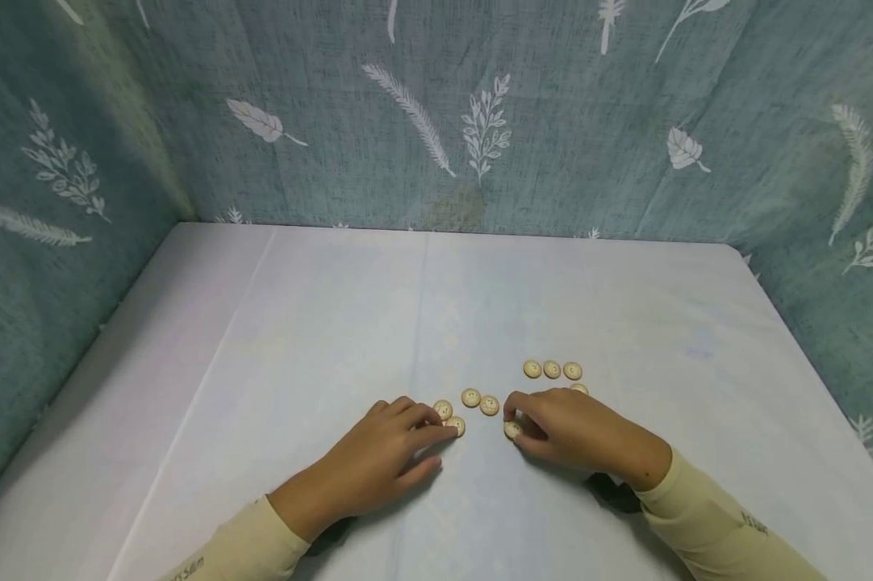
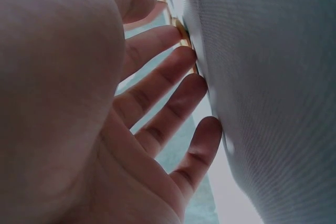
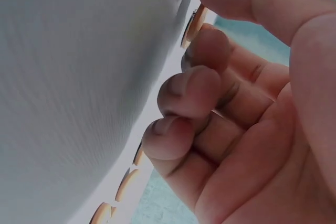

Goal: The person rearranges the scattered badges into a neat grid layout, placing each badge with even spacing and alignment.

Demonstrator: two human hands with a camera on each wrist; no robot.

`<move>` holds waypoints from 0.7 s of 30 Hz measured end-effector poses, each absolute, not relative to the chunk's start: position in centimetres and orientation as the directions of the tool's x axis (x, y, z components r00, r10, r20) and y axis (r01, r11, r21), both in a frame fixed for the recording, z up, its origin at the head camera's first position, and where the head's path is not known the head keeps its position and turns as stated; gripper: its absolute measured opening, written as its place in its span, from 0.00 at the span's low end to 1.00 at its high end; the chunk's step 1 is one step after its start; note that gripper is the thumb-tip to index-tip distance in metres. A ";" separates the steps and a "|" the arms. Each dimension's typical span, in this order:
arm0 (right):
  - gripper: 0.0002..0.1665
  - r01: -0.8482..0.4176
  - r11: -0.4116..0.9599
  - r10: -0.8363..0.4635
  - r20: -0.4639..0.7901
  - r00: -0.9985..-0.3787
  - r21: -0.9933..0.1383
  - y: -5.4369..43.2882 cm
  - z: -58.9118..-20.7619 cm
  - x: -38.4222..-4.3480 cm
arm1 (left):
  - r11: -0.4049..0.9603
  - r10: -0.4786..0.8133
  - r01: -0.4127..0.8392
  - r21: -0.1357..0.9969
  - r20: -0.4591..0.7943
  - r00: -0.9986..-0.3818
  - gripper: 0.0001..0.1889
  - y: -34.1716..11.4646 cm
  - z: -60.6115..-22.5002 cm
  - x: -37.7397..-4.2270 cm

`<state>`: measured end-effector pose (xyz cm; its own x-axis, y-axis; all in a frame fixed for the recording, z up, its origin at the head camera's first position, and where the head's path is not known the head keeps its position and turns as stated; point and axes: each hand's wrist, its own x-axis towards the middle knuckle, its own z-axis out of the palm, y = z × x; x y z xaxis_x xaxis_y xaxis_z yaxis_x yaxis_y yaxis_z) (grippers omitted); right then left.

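Note:
Round pale wooden buttons lie flat on a white cloth. My right hand (image 1: 574, 428) pinches one button (image 1: 512, 430) by its edges between thumb and index finger, low at the cloth; its other fingers curl inward in the right wrist view. With fairly straight fingers, my left hand (image 1: 374, 460) touches a button (image 1: 457, 425) at its index fingertip, and another button (image 1: 443, 410) lies just beyond it. Two more, a left button (image 1: 470, 397) and a right button (image 1: 490, 405), sit side by side between the hands.
Behind the right hand is a row of three buttons (image 1: 552, 369). Another button (image 1: 580, 389) is partly hidden by that hand. The white-covered table (image 1: 298, 323) meets green leaf-patterned fabric (image 1: 349, 161) at its back and sides.

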<state>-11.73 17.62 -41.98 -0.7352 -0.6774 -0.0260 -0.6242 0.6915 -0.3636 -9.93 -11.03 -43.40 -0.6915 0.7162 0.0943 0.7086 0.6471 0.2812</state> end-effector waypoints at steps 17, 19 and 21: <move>0.08 -0.592 0.733 -0.632 -0.012 -0.775 -0.336 18.6 -41.4 -12.1 | 0.643 0.715 0.714 0.278 0.117 -0.689 0.19 -11.0 -43.4 -9.8; 0.08 -0.588 0.740 -0.623 -0.006 -0.782 -0.327 18.7 -41.3 -12.1 | 0.640 0.716 0.718 0.272 0.129 -0.686 0.19 -11.0 -43.4 -9.8; 0.08 -0.578 0.750 -0.613 -0.011 -0.790 -0.322 18.9 -41.1 -12.1 | 0.637 0.718 0.721 0.273 0.130 -0.684 0.19 -11.0 -43.4 -9.8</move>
